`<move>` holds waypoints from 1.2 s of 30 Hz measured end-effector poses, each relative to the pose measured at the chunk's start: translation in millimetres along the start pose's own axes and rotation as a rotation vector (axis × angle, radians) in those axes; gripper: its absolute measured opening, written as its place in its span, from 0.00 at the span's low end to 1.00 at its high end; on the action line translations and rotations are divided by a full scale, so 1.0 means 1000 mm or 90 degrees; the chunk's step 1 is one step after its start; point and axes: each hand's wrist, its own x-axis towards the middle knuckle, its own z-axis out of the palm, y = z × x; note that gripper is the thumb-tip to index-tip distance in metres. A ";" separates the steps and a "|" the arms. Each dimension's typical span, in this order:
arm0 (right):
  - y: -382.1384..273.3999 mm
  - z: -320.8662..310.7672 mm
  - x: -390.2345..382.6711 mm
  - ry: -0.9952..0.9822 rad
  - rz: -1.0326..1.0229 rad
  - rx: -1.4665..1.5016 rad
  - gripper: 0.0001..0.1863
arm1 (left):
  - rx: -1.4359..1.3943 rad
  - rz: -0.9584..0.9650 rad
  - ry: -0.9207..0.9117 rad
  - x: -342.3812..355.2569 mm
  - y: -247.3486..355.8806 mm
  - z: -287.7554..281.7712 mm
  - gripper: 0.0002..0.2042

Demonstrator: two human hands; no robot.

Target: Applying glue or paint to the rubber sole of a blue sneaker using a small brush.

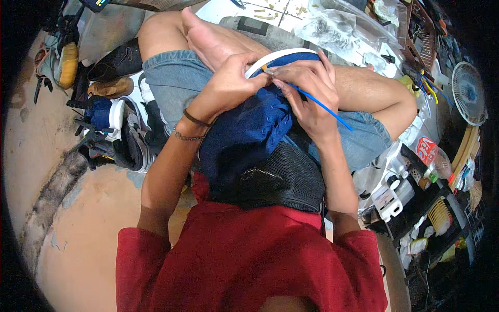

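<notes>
A blue shoe (254, 122) with a white sole rim (275, 54) lies on my lap, toe pointing away from me. My left hand (228, 83) grips the shoe at its toe end, thumb against the white rim. My right hand (306, 88) rests on the toe from the right and pinches a thin blue-handled tool (322, 106), whose tip meets the seam between the rim and the blue upper. A black mesh piece (283, 177) lies under the shoe's heel against my red shirt.
Several shoes (112, 122) are piled on the floor at my left. A shelf with bottles and white containers (410, 192) stands at my right, a small fan (468, 93) beyond it. Clear plastic bags (338, 26) lie ahead past my knees.
</notes>
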 end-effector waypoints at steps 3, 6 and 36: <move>0.001 0.000 0.001 -0.014 0.001 0.009 0.07 | 0.002 -0.006 -0.008 -0.001 0.001 0.000 0.19; 0.002 -0.002 0.003 -0.018 0.002 0.007 0.07 | -0.015 0.024 0.001 0.002 -0.003 0.001 0.19; 0.009 0.012 0.008 0.105 0.067 0.058 0.05 | 0.018 -0.030 0.019 0.001 0.006 0.002 0.15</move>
